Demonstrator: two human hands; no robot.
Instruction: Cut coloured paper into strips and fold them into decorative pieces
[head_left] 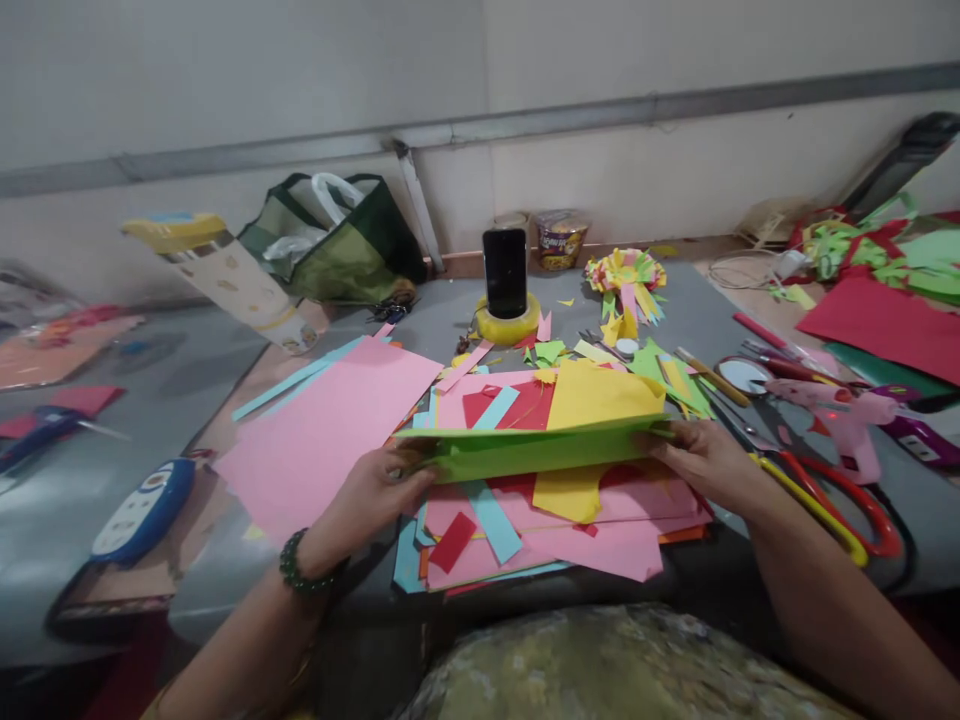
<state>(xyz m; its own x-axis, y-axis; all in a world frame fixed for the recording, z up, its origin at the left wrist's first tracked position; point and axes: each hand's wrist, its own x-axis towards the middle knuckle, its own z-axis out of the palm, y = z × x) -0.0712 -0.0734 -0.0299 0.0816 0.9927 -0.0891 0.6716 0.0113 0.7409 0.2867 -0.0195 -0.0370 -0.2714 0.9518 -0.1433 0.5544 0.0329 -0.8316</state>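
A sheet of green paper (536, 450) is stretched between my two hands, seen almost edge-on above a paper pile. My left hand (386, 490), with a dark green bead bracelet at the wrist, pinches its left end. At the other end my right hand (701, 460) grips the paper between thumb and fingers. Under it lie pink sheets (622, 545), a yellow sheet (600, 395), a light blue strip (495, 525) and a small red piece (453, 543). The green sheet hides the middle of the pile.
A large pink sheet (330, 430) lies left of the pile. On the right are red-and-yellow-handled scissors (877, 510), a pink glue gun (832, 405) and a tape roll (742, 377). Behind stand a phone (505, 272) on a yellow tape roll (508, 328) and a paper rosette (625, 272).
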